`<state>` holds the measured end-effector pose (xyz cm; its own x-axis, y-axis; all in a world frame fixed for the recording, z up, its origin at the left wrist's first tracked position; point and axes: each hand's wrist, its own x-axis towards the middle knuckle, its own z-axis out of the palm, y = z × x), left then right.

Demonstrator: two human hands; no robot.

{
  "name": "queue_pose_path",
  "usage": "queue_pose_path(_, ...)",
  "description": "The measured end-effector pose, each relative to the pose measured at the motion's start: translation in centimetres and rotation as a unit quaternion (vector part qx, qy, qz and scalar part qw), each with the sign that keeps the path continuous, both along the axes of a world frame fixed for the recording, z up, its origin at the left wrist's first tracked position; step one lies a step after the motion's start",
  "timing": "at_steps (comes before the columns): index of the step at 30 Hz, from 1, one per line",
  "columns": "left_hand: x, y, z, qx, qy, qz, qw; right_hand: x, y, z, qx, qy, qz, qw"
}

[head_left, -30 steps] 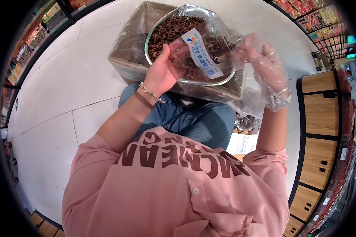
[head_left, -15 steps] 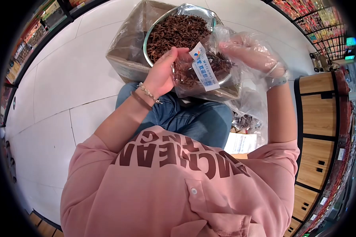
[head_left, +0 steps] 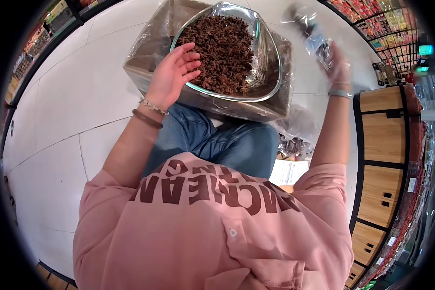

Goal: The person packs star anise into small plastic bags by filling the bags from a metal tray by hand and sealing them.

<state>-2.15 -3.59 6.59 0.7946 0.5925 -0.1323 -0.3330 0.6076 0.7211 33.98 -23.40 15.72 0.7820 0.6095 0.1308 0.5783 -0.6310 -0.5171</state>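
A clear tray [head_left: 268,77] heaped with brown star anise [head_left: 222,53] rests on an open cardboard box [head_left: 147,60] lined with clear plastic. My left hand [head_left: 175,72] hovers over the tray's left rim, fingers spread and holding nothing. Out to the right, above the floor, my right hand [head_left: 337,66] grips a clear plastic bag [head_left: 318,44] with a pale label and dark contents. Motion blurs both the bag and the fingers around it. A clear glove covers my right hand.
Beside my right knee lie a crumpled plastic bag [head_left: 297,128] with dark pieces and a printed white sheet [head_left: 289,173]. Wooden cabinets [head_left: 381,140] line the right side. Packed shelves [head_left: 379,29] stand at the upper right, and more shelving is on the left.
My right hand has carried the bag from above the tray out to the right. My left hand has let go of the bag and moved left, its fingers now spread.
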Motion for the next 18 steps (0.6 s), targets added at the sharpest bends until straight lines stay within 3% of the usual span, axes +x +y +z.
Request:
queue_pose_path(1, 0.1, 0.3, 0.3, 0.005, 0.004, 0.006, 1.0, -0.6, 0.4, 0.3, 0.009, 0.021, -0.018, 1.0)
queue_pose_path(3, 0.1, 0.2, 0.7, 0.023, 0.018, 0.004, 1.0, 2.5, 1.2, -2.2, -0.071, -0.11, 0.006, 0.991)
queue_pose_path(6, -0.2, 0.5, 1.1, 0.047, 0.024, 0.014, 0.998, -2.1, 0.7, 2.3, -0.044, -0.268, 0.048, 0.961)
queue_pose_path(7, -0.3, 0.6, 1.2, 0.054, 0.024, 0.019, 0.998, -1.6, 0.5, 2.6, 0.076, -0.153, 0.144, 0.975)
queue_pose_path(8, -0.4, 0.7, 1.0, 0.053, 0.025, 0.02, 0.998, -1.2, 0.2, 3.0, 0.184, -0.021, 0.235, 0.954)
queue_pose_path(9, -0.5, 0.8, 0.9, 0.053, 0.025, 0.021, 0.998, 1.4, -0.7, 3.1, 0.373, 0.281, 0.368, 0.804)
queue_pose_path(10, -0.4, 0.8, 0.8, 0.053, 0.024, 0.022, 0.998, 2.2, -1.0, 3.3, 0.499, 0.535, 0.441, 0.519)
queue_pose_path(11, -0.4, 0.8, 0.8, 0.054, 0.025, 0.019, 0.998, 2.6, -0.9, 2.4, 0.443, 0.43, 0.336, 0.711)
queue_pose_path(12, -0.3, 0.7, 0.8, 0.056, 0.026, 0.013, 0.998, 2.1, -0.6, 1.8, 0.326, 0.334, 0.222, 0.856)
queue_pose_path(13, -0.3, 0.6, 0.9, 0.058, 0.029, 0.006, 0.998, 0.5, 0.1, 1.3, 0.135, 0.107, 0.106, 0.979)
queue_pose_path(14, -0.4, 0.5, 1.0, 0.064, 0.032, 0.003, 0.997, -1.6, 1.2, 1.0, -0.073, -0.132, -0.023, 0.988)
queue_pose_path(15, -0.3, 0.6, 1.2, 0.07, 0.034, 0.004, 0.997, -7.0, 1.6, 5.1, -0.063, -0.011, -0.05, 0.997)
queue_pose_path(16, -0.4, 0.6, 1.2, 0.074, 0.036, 0.005, 0.997, -6.0, 1.4, 4.3, 0.044, 0.075, -0.016, 0.996)
queue_pose_path(18, -0.4, 0.3, 1.3, 0.072, 0.034, 0.007, 0.997, -0.9, -0.6, -0.3, 0.248, 0.245, 0.047, 0.936)
